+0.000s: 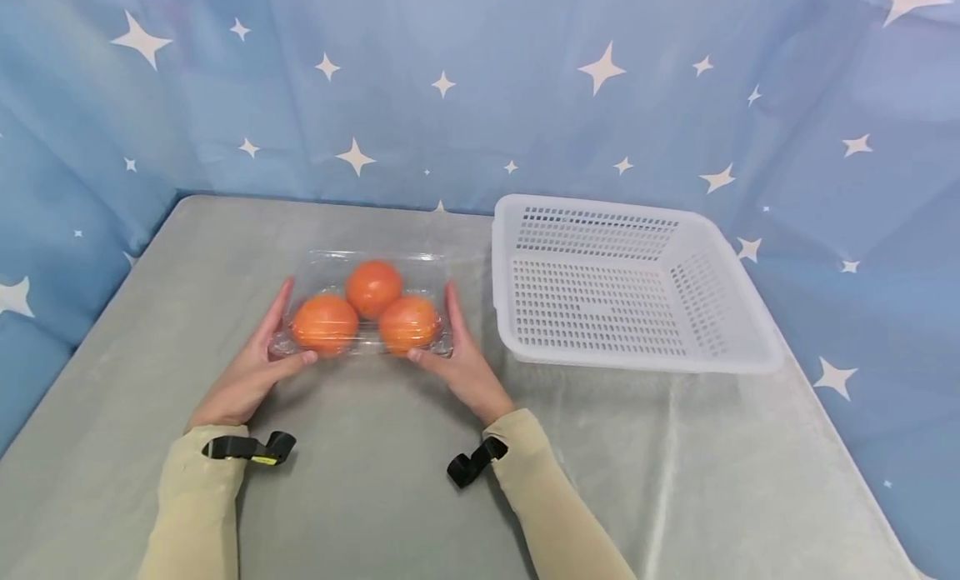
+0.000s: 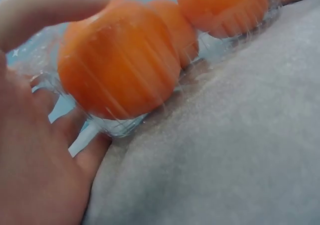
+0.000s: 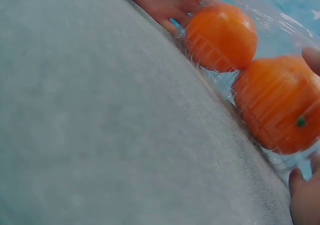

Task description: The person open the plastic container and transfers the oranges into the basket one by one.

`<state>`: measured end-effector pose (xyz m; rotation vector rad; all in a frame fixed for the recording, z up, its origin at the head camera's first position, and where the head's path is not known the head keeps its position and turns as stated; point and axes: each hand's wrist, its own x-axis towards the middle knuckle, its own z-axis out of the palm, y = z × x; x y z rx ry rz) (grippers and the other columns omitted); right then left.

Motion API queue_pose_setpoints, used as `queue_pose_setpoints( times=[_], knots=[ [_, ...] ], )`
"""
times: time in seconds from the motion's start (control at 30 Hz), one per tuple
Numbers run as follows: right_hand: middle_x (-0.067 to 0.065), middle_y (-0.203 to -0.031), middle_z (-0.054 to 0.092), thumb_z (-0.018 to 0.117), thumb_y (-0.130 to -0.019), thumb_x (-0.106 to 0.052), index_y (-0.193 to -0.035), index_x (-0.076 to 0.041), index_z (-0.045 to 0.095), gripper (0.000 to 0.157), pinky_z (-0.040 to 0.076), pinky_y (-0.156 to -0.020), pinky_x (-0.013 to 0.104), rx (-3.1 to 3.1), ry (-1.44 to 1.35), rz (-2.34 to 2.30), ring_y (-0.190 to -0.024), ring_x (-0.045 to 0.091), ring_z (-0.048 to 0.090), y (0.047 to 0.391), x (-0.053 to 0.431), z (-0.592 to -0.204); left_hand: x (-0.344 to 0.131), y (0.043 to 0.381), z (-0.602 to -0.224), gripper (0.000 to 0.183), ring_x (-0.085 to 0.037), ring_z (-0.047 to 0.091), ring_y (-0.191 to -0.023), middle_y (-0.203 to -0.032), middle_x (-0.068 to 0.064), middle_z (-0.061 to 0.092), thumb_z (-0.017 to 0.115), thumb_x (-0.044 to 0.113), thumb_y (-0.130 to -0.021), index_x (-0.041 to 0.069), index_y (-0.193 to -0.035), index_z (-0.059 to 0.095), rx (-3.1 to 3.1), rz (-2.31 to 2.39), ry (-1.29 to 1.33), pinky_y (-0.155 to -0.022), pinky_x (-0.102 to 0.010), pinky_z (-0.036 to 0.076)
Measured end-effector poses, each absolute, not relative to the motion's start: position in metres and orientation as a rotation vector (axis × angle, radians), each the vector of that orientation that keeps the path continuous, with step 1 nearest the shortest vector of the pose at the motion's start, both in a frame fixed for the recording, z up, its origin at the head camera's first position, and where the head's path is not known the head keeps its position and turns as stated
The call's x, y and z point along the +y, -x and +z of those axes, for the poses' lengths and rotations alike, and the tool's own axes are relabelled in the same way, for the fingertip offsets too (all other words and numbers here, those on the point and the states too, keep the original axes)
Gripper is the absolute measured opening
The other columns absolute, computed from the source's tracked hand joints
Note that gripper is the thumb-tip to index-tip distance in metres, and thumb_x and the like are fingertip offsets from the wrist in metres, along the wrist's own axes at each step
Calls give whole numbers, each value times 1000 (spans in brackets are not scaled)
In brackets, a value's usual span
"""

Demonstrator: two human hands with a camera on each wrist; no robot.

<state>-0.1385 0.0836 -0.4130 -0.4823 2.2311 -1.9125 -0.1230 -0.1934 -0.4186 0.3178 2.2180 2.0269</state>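
Observation:
A clear plastic fruit box [image 1: 315, 272] with three oranges inside lies left of centre on the table. My left hand [image 1: 242, 378] grips its left end, thumb along the front edge and fingers up the side. The opposite end is held the same way by my right hand [image 1: 474, 373]. Two oranges sit in front and one orange [image 1: 373, 288] behind them. In the left wrist view, my thumb reaches over the near orange [image 2: 120, 60] at the box's edge. A green stem spot shows on the closest orange [image 3: 280, 105] in the right wrist view.
A white perforated plastic basket [image 1: 506, 313] stands to the right of the box, near the table's back edge. Grey cloth covers the table [image 1: 360, 480]. Blue curtains [image 1: 465, 113] with white stars hang behind it and at both sides.

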Motion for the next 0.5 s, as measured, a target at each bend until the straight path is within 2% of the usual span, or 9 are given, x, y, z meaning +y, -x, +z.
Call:
queue_pose_setpoints(
  times=[0.13,0.27,0.4,0.5],
  knots=[
    [-16,-147,1,66,-80,-20,-144,-28,-2,94,8,-107,44,2232,452,-1885,-133,3,3,138,80,-418,-201,123,-425,88,-15,-9,-134,-149,11,-4,58,-5,-82,34,-143,8,2080,2136,-383,-102,-55,-4],
    [-24,-144,4,67,-80,-29,-143,-35,0,92,10,-106,44,2254,423,-1884,-132,0,4,144,82,-429,-202,127,-432,87,-10,-10,-133,-148,14,-4,56,-5,-82,34,-143,8,2036,2173,-412,-103,-53,-5],
    [-24,-144,6,67,-78,-36,-142,-36,2,91,10,-106,44,2307,452,-1893,-132,0,6,149,83,-439,-201,129,-434,85,-13,-9,-134,-148,11,-5,56,-3,-83,36,-142,10,2055,2160,-400,-104,-53,-2],
    [-22,-145,7,66,-78,-39,-142,-37,2,91,12,-106,43,2346,467,-1886,-131,-1,7,152,84,-441,-199,128,-431,82,-16,-4,-135,-149,5,-4,56,1,-85,38,-142,9,2081,2126,-365,-106,-48,5]
  ],
)
